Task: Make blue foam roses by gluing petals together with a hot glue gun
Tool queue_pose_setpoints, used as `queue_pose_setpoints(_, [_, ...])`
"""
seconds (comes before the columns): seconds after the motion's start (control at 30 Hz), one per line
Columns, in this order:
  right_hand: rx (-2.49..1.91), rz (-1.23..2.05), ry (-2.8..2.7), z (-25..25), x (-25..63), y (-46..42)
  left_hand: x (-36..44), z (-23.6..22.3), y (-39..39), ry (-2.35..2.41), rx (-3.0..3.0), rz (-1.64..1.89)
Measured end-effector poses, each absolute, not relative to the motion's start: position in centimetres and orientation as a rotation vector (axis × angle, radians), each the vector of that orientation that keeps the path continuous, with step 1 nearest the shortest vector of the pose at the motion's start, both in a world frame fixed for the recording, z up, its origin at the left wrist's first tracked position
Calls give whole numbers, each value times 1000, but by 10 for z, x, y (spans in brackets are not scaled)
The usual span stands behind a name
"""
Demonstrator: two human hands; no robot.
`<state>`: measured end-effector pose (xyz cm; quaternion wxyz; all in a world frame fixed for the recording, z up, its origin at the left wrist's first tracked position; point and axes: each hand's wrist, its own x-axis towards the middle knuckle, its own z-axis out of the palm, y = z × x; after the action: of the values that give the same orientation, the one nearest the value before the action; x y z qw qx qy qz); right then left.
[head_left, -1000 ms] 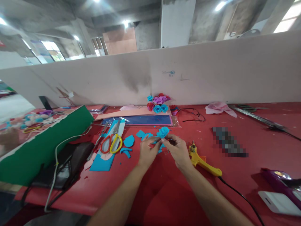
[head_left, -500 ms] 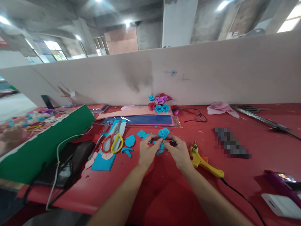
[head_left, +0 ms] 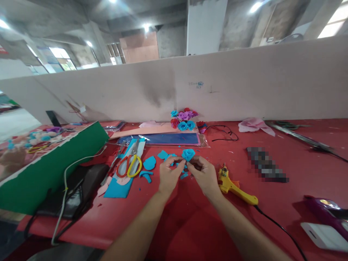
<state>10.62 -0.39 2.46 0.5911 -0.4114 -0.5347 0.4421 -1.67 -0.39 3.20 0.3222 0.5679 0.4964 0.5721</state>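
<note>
Both of my hands pinch the base of a blue paper flower [head_left: 188,154], which is held up over the red table. My left hand [head_left: 170,174] grips it from the left, fingers closed. From the other side my right hand [head_left: 202,174] has its thumb and fingers closed at the same spot. Loose blue petals [head_left: 149,163] and scraps lie to the left and beneath the hands. A yellow hot glue gun [head_left: 235,188] rests just right of my right hand. Scissors [head_left: 129,165] with red and yellow handles lie on blue paper [head_left: 116,188] to the left.
Finished paper flowers [head_left: 185,119] are bunched at the back by the white partition [head_left: 122,94]. Eyeglasses [head_left: 225,133] lie near them. A green divider [head_left: 59,163] and a black bag [head_left: 81,188] stand left; another person's hand [head_left: 12,161] shows beyond. A white box [head_left: 323,235] sits right.
The blue flower has tilted and turned slightly between my fingers, so its open face shows more. Both hands stay in nearly the same place.
</note>
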Motion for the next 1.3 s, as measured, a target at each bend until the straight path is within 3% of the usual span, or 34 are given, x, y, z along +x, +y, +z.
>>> queue_pose_setpoints(0.4, [-999,953,-1259,34,108,-11,-22,33,-6,989,1460,1506])
queue_pose_setpoints(0.73, [-1014,836,-1365,28,107,-10,-27,21,3,1217,1781,1555])
queue_pose_setpoints(1.3, [-983,987,-1249,42,113,-11,-28,15,6,1383,1960,1596])
